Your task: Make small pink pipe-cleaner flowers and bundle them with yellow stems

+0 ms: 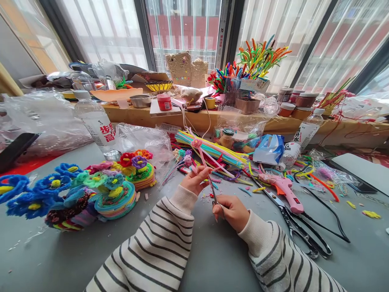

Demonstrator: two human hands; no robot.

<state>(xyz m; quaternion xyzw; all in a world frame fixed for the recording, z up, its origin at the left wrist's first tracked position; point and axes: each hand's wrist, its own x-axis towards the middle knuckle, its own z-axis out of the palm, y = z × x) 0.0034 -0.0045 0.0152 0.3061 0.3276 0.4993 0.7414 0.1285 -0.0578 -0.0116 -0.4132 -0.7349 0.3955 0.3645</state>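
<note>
Over the middle of the grey table, my left hand [195,179] pinches a pink pipe cleaner [203,159] that has a small pink flower [196,143] at its upper end. My right hand [231,210] grips a small pair of scissors [213,192], fingers round the handles. The blades point up and away, reaching the pink stem beside my left fingertips; whether they touch it I cannot tell. Small pink scraps [209,196] lie on the table under the hands. Behind them rests a bundle of pastel pipe cleaners [209,150].
Left stand pipe-cleaner flower pots [117,200] and a water bottle [99,125]. To the right lie a pink glue gun [284,188] with its black cord and large scissors [285,215]. A blue tissue pack [269,149] and a jar [227,138] sit behind. A crowded wooden ledge [194,117] runs along the window.
</note>
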